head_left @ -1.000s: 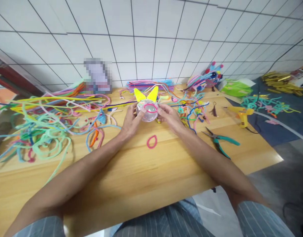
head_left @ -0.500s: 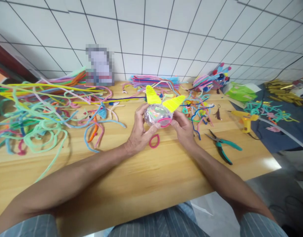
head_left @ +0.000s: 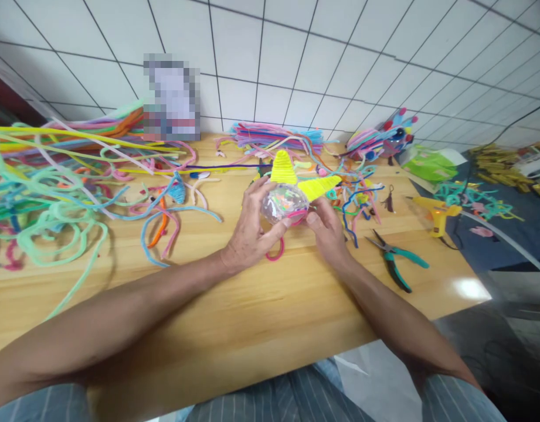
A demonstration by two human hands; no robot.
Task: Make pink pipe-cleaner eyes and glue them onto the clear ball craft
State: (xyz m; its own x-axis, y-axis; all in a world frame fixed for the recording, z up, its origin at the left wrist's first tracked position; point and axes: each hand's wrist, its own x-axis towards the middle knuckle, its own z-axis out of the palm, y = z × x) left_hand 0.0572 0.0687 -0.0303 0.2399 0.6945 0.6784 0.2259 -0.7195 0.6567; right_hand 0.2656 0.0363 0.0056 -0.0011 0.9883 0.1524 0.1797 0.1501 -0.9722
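Note:
A clear plastic ball (head_left: 279, 204) with small colourful bits showing through sits raised above the table between my hands. Two pointed ears wrapped in yellow pipe cleaner, one upright (head_left: 283, 169) and one slanting right (head_left: 319, 187), stick up from its top. My left hand (head_left: 251, 231) grips the ball's left side, its thumb at the lower front by a pink pipe-cleaner ring (head_left: 298, 218) set against the ball. Curled fingers of my right hand (head_left: 330, 230) hold the right side, partly hidden, its thumb near that ring. Below, a second pink loop (head_left: 275, 252) lies partly behind my left thumb.
Pipe cleaners (head_left: 63, 223) sprawl across the left; a bundle (head_left: 276, 138) lies by the tiled wall. On the right are teal-handled pliers (head_left: 395, 258), a yellow glue gun (head_left: 437, 215), a green packet (head_left: 430, 164) and loose coloured pieces (head_left: 362, 199).
The ball has turned and tilted in my hands, its yellow ears swinging rightward. My right thumb has come slightly away from the pink ring. The view has shifted a little.

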